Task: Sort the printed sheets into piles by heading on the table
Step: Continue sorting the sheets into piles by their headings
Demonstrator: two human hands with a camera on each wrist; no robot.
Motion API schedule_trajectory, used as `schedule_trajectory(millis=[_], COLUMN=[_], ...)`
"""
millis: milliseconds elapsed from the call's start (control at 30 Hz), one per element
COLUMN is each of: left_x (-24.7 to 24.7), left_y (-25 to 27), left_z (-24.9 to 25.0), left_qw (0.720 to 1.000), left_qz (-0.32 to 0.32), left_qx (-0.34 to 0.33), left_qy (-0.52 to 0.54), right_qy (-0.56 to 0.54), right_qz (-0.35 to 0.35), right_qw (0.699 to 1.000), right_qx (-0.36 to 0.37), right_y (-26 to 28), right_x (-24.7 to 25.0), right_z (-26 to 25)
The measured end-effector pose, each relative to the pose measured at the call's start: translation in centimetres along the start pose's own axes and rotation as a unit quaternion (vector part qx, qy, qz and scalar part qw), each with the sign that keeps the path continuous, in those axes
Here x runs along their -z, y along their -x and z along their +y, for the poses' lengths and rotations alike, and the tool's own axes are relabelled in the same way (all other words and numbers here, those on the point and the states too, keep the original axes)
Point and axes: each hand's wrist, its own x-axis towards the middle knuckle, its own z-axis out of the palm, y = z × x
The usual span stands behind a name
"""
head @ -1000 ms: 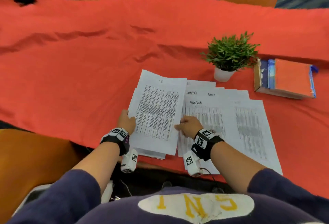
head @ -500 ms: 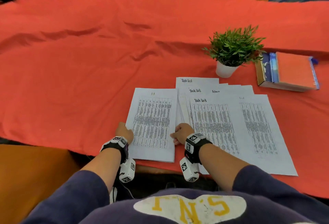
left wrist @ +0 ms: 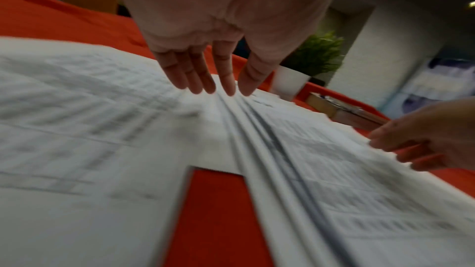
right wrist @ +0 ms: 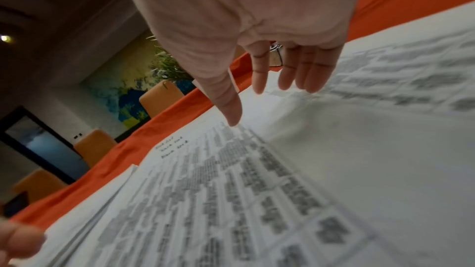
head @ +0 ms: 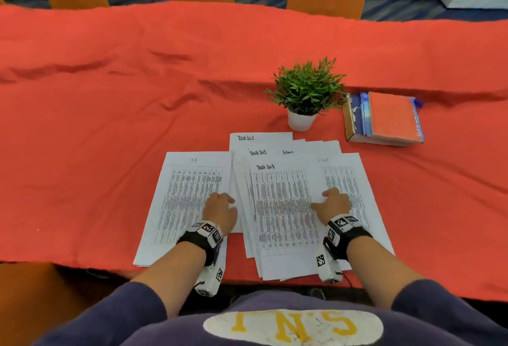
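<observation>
Left hand [head: 220, 212]: ours, fingers straight, resting on the left pile [head: 181, 202], gripping nothing.
Right hand [head: 334, 205]: ours, flat and relaxed on the fanned sheets [head: 283, 200], near the potted plant [head: 306, 95].
Handling: we judge the sheets light, limp and slippery; we'd pinch a free corner.

Two paper piles [head: 189, 202], one plant [head: 306, 92]

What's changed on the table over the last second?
The left sheet was laid flat and released. Left hand now lies open at its right edge; right hand moved right, open on the fanned Task list sheets. Plant and books stayed.
</observation>
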Motion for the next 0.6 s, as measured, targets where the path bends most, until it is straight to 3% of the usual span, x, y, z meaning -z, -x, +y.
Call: schedule_trajectory(millis=[67,167,300,400,600], left_x=[-2.6,-5.5,-6.6,-6.7,-7.0], left_y=[0.7,1.4,1.3,1.1,0.5], left_z=[2.7,5.1,6.1,6.7,8.1], left_qw=[0.998,0.995,0.994,0.992,0.977], left_qz=[-0.048,-0.079,-0.051,-0.036,-0.007], left_qx=[-0.026,-0.002,0.065,0.083,0.128], left_qy=[0.038,0.058,0.067,0.092,0.169], right_qy=[0.036,0.059,0.033,0.041,-0.109], right_qz=[-0.010,-0.047,-0.099,-0.095,-0.116], right_qw=[0.999,0.997,0.993,0.989,0.976], right_qx=[-0.017,-0.004,0.050,0.109,0.146], right_y=[-0.1,-0.6,-1.4,-1.8,-3.0], right_x=[0.8,0.4,0.5,2.3,6.1], right_z=[1.2,2.3,3.0,3.4,4.9])
